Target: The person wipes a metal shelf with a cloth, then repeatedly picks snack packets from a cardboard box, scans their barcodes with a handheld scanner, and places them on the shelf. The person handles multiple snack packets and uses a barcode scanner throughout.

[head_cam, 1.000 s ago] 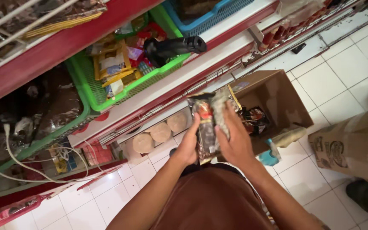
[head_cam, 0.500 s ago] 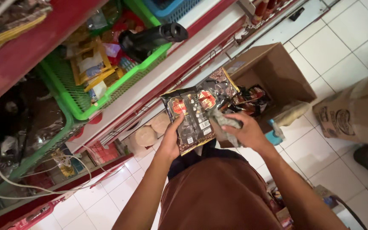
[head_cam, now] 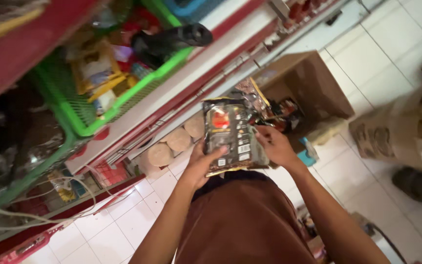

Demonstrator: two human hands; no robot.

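A stack of dark, glossy packets point(head_cam: 230, 134) with red and gold printing is held in front of my chest. My left hand point(head_cam: 202, 164) grips its lower left edge, thumb across the front. My right hand point(head_cam: 274, 145) holds the right edge from behind. Just beyond the packets, an open cardboard box point(head_cam: 313, 85) stands on the white tiled floor with more dark packets inside.
A red-and-white shelf unit point(head_cam: 181, 93) runs along the left, carrying a green plastic basket point(head_cam: 123, 105) of mixed goods and a black cylinder point(head_cam: 172, 41). Round tan lids point(head_cam: 172, 142) sit under the shelf. A brown bag or box point(head_cam: 396, 127) and a dark shoe point(head_cam: 416, 183) are at right.
The packets have turned from a wider spread to an upright stack and come closer to my chest. Both hands have shifted their grip along the edges; the view has swung slightly.
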